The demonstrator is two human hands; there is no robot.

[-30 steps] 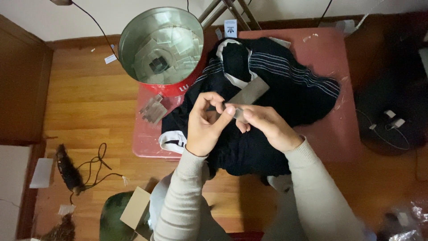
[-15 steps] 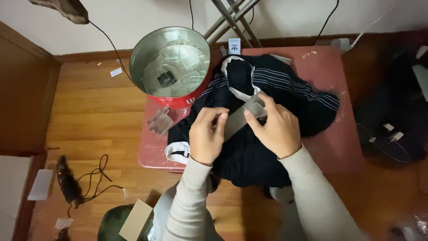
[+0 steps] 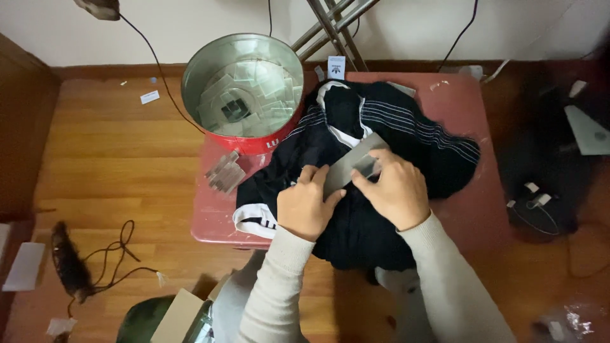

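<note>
My left hand (image 3: pixel 309 208) lies palm down with fingers spread flat, while my right hand (image 3: pixel 394 190) presses beside it, fingers curled, both forearms reaching forward.
</note>
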